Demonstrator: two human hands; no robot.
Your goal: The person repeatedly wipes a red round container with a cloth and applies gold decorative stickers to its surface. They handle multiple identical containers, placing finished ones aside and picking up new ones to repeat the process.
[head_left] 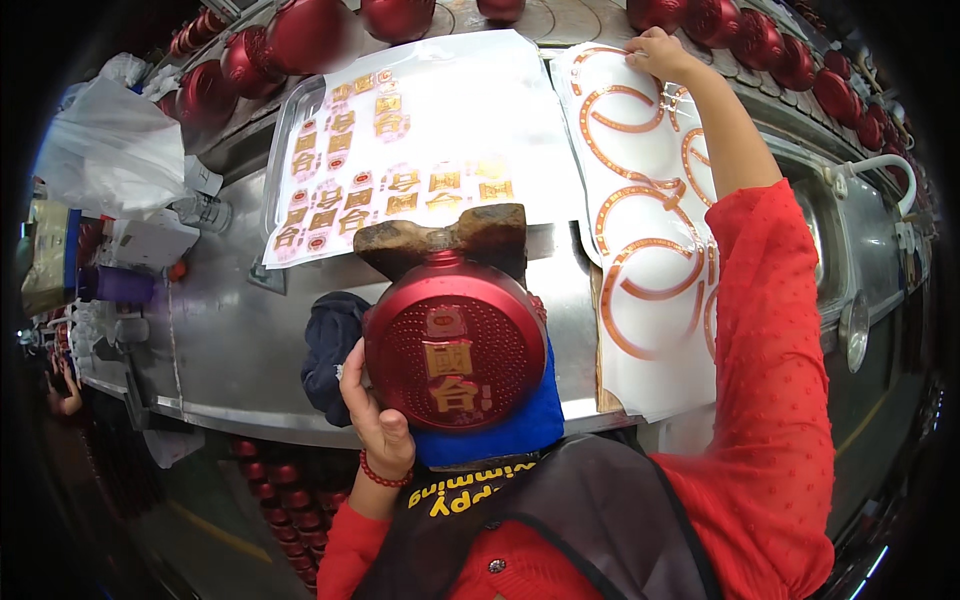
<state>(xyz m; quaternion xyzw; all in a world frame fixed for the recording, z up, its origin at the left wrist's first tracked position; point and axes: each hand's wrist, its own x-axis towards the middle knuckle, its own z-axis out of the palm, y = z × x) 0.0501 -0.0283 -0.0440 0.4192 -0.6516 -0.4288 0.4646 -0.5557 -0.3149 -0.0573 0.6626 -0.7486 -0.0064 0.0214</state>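
A round, flat-faced red bottle (420, 350) with gold character decals on its front rests in a brown notched cradle (480, 235), over a blue cloth (545, 405). My left hand (378, 415) curls round the bottle's lower left side, thumb toward me. Stretched far out, my right hand (660, 55) has its fingers pinched at the top of a white sheet (650, 385) of orange-gold curved strip decals. Its fingertips meet the end of one curved decal strip (610, 52). Left of that sheet lies another white sheet (470, 90) bearing rows of gold character decals.
Red bottles (305, 35) line the slatted conveyor (580, 20) at the back. A dark blue cloth (335, 350) lies left of the bottle. White plastic bags (110, 150) sit at the far left. A metal sink (825, 230) with a white curved pipe (890, 165) is at the right.
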